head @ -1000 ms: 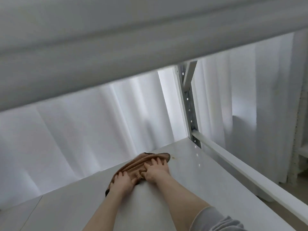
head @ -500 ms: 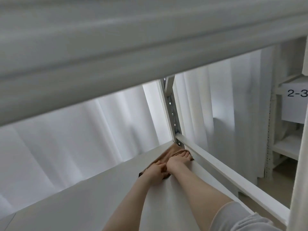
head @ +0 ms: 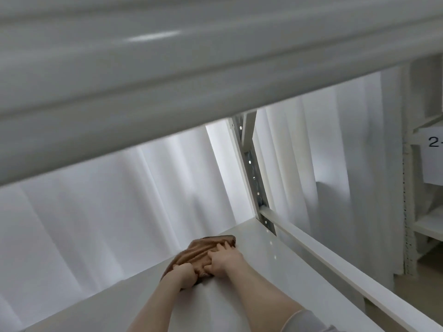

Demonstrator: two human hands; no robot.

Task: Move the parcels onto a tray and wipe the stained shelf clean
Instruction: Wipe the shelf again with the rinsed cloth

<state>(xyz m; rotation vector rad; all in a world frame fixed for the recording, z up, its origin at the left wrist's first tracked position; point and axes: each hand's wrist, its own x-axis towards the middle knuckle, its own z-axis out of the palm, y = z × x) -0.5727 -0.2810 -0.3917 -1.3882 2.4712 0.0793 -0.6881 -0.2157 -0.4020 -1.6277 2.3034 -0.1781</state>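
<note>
On the white shelf [head: 275,298], close to its back edge where the curtain [head: 107,212] is hanging, the brown cloth [head: 203,250] is lying bunched under both hands. Its long axis is running from near-left to far-right, pointing toward the corner where the upright post [head: 251,168] is meeting the side rail [head: 335,264]. The hands are working side by side and almost touching. The left hand [head: 183,275] is gripping the nearer end with curled fingers, while the right hand [head: 223,259] is pressing on the middle with fingers laid forward over the fabric. The right hand is sitting nearer the corner, so it is likely leading any stroke that way. No parcels or tray are showing, and no stain is plainly showing on the bare board, so the wiping step is probably well along.
</note>
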